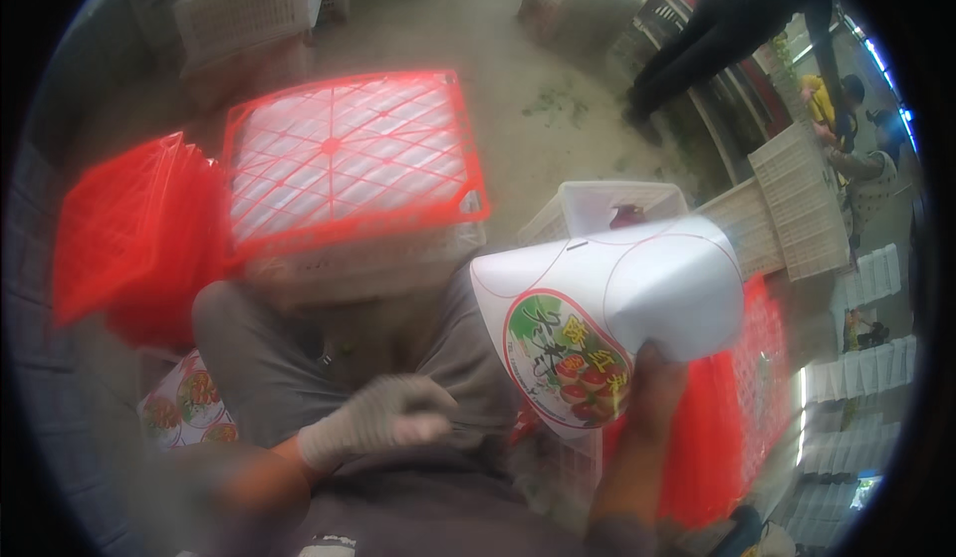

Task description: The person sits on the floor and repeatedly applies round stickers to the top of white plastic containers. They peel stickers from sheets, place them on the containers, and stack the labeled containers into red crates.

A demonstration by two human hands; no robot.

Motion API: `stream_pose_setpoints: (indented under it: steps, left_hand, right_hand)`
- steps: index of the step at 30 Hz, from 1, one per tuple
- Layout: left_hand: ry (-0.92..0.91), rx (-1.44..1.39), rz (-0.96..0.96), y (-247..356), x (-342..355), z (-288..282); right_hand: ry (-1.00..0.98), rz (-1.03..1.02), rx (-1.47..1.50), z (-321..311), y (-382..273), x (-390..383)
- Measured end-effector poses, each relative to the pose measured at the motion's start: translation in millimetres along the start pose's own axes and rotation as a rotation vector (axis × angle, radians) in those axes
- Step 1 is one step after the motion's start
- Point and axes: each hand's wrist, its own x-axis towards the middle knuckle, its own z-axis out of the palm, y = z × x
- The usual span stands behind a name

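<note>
- The printed white sheet (588, 288) bends in a curve out to the person's right, beyond the knee.
- Their right hand (657, 383) grips it by the lower edge, some fingers hidden behind the paper.
- The gloved left hand (383, 423) is over the lap, fingers loosely bent and thumb apart, well left of the sheet.
- Ahead of the knees stands a red-topped crate (344, 147).

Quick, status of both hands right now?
Left hand: gloved, fingers loosely curled, nothing visible in it; fully closed or not, can't tell.
Right hand: closed on the white printed sheet.
</note>
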Motion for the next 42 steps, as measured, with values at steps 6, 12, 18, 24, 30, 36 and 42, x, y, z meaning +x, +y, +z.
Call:
stream_pose_setpoints:
  steps: [6,12,18,24,30,36,42]
  left_hand:
    - [0.033,-1.197,0.309,36.6,34.5,16.9]
    - [0.696,-0.736,0.399,55.1,10.9,9.1]
    - [1.455,0.025,0.647,73.2,8.8,-0.7]
    - [0.688,-0.995,0.773,72.1,21.7,-1.0]
    - [0.541,-1.214,0.803,81.6,32.4,1.5]
    - [1.009,-0.64,0.725,81.7,35.1,-2.0]
    - [1.055,-0.648,0.615,73.9,38.1,-12.4]
  right_hand:
    - [-0.106,0.066,-0.006,28.1,-10.4,5.1]
    - [-0.06,0.115,-0.034,52.4,-24.4,29.6]
    - [-0.344,-1.017,-0.605,117.6,-42.8,3.3]
    - [-0.467,-1.232,-0.788,175.2,-37.0,-8.8]
    - [-0.281,-1.263,-0.92,184.7,-30.8,-14.0]
    - [-0.277,-1.17,-1.062,191.1,-29.5,-18.6]
    - [-0.295,-1.135,-1.1,198.4,-19.7,-11.2]
